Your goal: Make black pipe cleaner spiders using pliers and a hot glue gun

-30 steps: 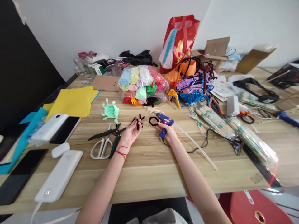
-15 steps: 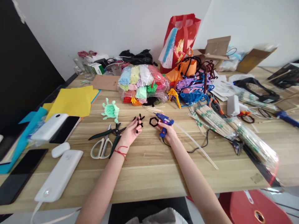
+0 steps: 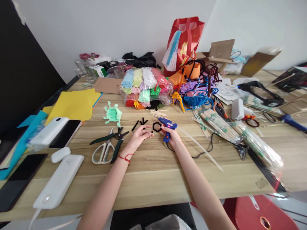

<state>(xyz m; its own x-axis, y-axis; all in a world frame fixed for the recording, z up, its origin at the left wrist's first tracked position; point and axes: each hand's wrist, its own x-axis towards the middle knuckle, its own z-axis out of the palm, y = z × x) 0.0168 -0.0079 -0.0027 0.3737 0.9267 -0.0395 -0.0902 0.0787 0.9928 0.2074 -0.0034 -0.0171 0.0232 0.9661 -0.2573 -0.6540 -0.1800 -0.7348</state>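
Observation:
My right hand [image 3: 173,136] grips a blue hot glue gun [image 3: 167,124], its red light on and a clear glue stick [image 3: 203,150] sticking out of the back. Pinched by the same hand's fingers, beside the nozzle, is a black hexagonal pipe-cleaner ring [image 3: 153,130]. To its left, my left hand [image 3: 137,138] has its fingertips together, with a small black pipe-cleaner piece [image 3: 152,132] at their tips. Just beyond that hand, more short black pieces [image 3: 135,125] lie on the table. Green-handled pliers [image 3: 100,139] and white-handled scissors [image 3: 103,153] lie left of my left wrist.
A mint-green fuzzy figure [image 3: 113,114] stands beyond the pliers. Farther back lie bagged pipe cleaners [image 3: 145,86] and a red bag [image 3: 185,41]. Wrapped wooden sticks [image 3: 219,123] are on the right. Phones and a white power bank [image 3: 59,180] are on the left. The gun's black cord [image 3: 211,145] trails right.
My left hand has moved slightly right toward the ring, away from the black pieces, which now show on the table. My right hand stays nearly in place with the glue gun and ring.

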